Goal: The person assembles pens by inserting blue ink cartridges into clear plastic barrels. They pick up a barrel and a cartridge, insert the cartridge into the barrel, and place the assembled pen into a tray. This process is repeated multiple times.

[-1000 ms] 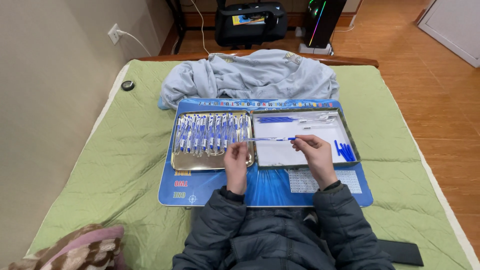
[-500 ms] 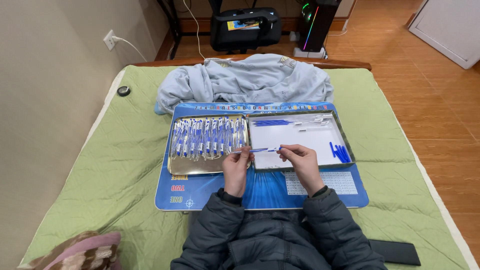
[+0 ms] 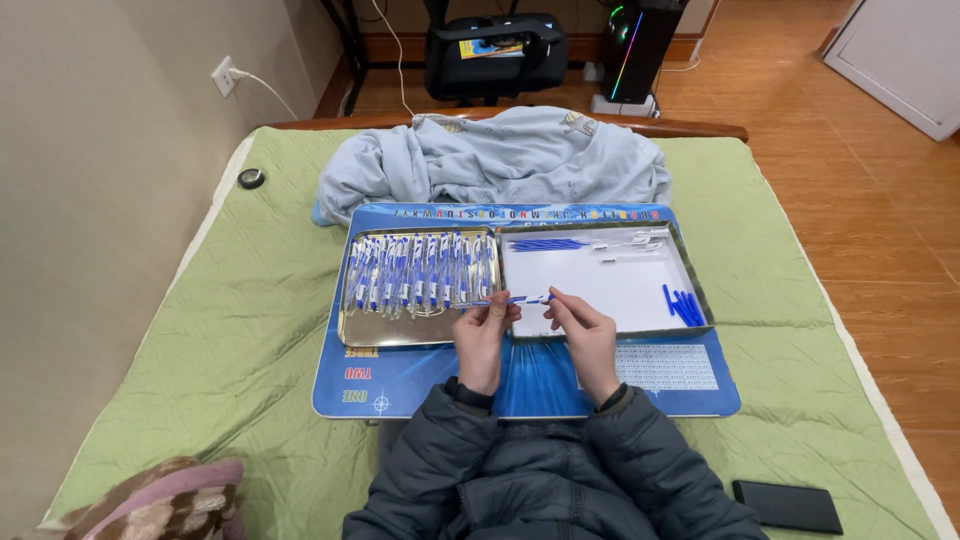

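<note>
My left hand [image 3: 485,335] and my right hand [image 3: 583,328] together hold a thin blue and clear pen [image 3: 510,300] level between their fingertips, over the seam between two trays. On the left, a metal tray [image 3: 372,330] holds a row of several assembled blue pens [image 3: 420,270]. The white-lined tray [image 3: 610,290] on the right contains blue refills [image 3: 545,244] at the back, clear pieces [image 3: 632,245] near them and blue caps [image 3: 683,306] by its right wall.
Both trays rest on a blue printed board [image 3: 660,375] lying on a green quilted bed cover [image 3: 230,330]. A crumpled light blue garment [image 3: 500,160] lies behind it. A black phone [image 3: 787,506] lies near right, a small black round object [image 3: 251,178] far left.
My right hand has come from over the white tray leftward to meet my left hand, and both now hold the pen at the trays' seam. The view has shifted slightly.
</note>
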